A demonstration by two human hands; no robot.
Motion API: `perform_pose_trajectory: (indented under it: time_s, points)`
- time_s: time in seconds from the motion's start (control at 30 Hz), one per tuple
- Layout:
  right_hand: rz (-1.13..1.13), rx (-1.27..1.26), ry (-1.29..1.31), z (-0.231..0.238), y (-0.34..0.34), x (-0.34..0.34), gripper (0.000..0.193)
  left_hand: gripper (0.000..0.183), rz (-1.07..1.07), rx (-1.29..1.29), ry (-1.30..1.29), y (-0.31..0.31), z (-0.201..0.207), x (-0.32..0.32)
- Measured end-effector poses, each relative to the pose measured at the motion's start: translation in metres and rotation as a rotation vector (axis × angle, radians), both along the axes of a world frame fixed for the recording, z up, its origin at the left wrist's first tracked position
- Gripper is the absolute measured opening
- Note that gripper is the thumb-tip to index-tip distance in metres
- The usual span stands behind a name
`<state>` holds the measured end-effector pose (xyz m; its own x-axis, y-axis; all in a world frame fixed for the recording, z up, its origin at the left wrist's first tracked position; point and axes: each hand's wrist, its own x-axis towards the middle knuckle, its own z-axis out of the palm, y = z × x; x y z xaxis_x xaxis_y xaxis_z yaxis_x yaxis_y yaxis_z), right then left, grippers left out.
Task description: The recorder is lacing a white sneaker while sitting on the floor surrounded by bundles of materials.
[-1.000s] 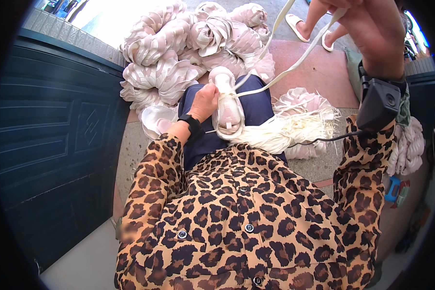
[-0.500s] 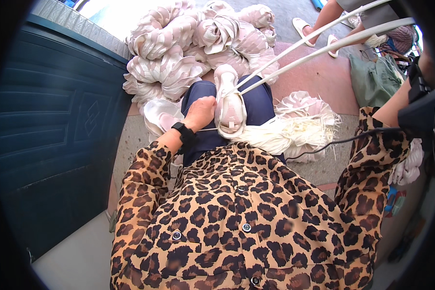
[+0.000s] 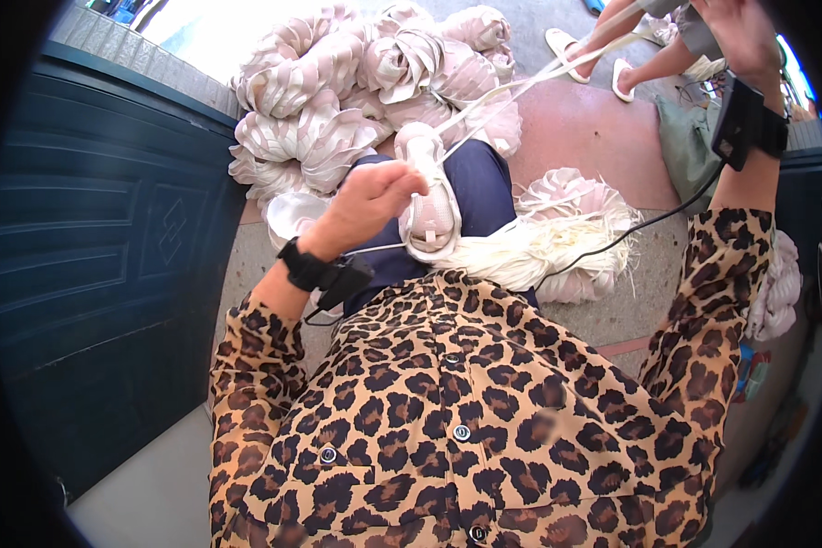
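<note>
A white and pale pink shoe upper (image 3: 431,224) lies across my dark-trousered thighs, toe end away from me. My left hand (image 3: 370,203) is closed at its left side, fingertips over the upper; what they pinch, if anything, I cannot make out. From the upper, white shoelaces (image 3: 521,87) run taut up to the right. My right hand (image 3: 744,41) is raised at the upper right edge, gripping the laces, its fingertips partly cut off by the frame. Beside my right thigh lies a bundle of cream laces (image 3: 543,254).
Coiled piles of pale pink uppers (image 3: 310,137) fill the ground ahead. Another such coil (image 3: 580,196) sits under the lace bundle. A dark blue panelled door (image 3: 100,237) stands at left. Another person's legs (image 3: 639,68) and a green sack (image 3: 690,137) are at upper right.
My right hand has swung up and forward into view, bringing the laces with it. The left hand has moved right, onto the shoe upper's edge.
</note>
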<state>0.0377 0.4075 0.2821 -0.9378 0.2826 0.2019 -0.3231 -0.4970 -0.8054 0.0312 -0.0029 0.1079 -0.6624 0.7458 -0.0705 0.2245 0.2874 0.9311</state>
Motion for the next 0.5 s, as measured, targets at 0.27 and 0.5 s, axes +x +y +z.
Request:
perform_pose_trajectory:
  time_s: [0.27, 0.5]
  points:
    - [-0.277, 0.671, -0.578, -0.162, -0.007, 0.022, 0.023, 0.016, 0.697, 0.757, -0.317, -0.129, 0.024, -0.089]
    - [0.379, 0.948, -0.504, -0.301, -0.167, 0.057, 0.019, 0.021, 0.984, 0.697, -0.438, -0.227, 0.002, -0.118]
